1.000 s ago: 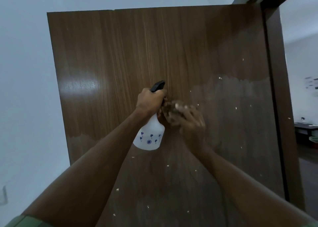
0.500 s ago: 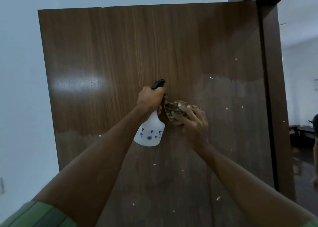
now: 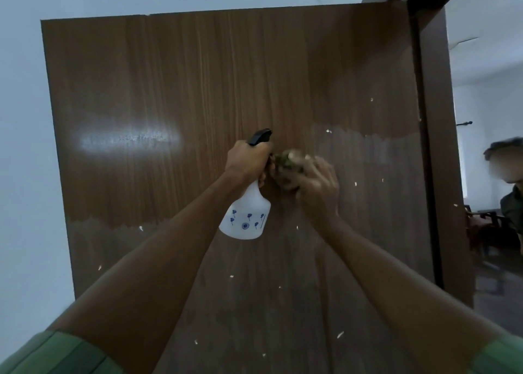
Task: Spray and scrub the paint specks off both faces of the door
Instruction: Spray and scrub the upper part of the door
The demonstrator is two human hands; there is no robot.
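Note:
A brown wooden door (image 3: 175,90) fills the view, its face dotted with small pale paint specks (image 3: 328,131), mostly on the right and lower parts. My left hand (image 3: 249,159) grips the neck of a white spray bottle (image 3: 245,218) with blue flower prints and a black nozzle, held close to the door. My right hand (image 3: 318,184) holds a greenish scrub pad (image 3: 286,165) pressed against the door just right of the bottle; the hand and pad are blurred. The lower and right parts of the door look duller and wet.
A pale wall (image 3: 22,147) lies to the left of the door. The dark door frame (image 3: 435,147) stands at the right, and beyond it a person (image 3: 509,192) and dark furniture (image 3: 492,232) show in the other room.
My right hand has rubbed the pad back and forth over the same spot beside the bottle. The view has shifted left, and a person has come into view through the doorway.

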